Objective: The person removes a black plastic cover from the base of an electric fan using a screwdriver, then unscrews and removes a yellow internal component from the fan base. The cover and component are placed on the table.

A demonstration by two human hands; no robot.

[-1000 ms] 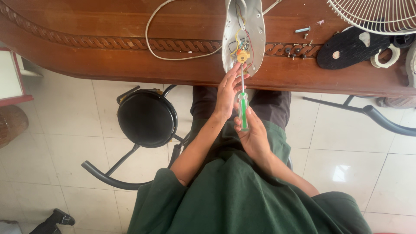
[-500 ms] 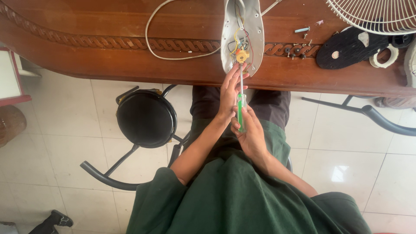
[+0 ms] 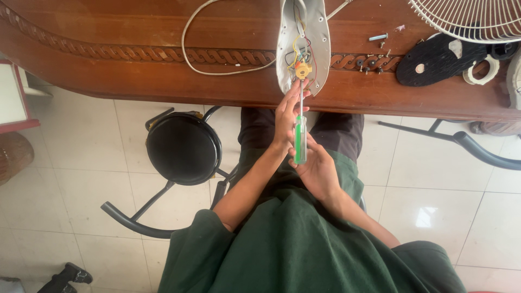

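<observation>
Fingers (image 3: pixel 302 151) grip screwdriver (image 3: pixel 300 138) beside loose screws (image 3: pixel 378 38), black plate (image 3: pixel 434 59).

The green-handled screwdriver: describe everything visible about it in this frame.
The green-handled screwdriver has a translucent green plastic-looking handle and a thin, straight metal shaft. It points away from the person, nearly vertical in the head view, over the lap and the wooden table's edge. Its tip meets the small yellow part among the coloured wires inside the open grey casing lying on the table. The right hand holds the handle; the left hand has its fingers alongside the shaft near the tip.
</observation>
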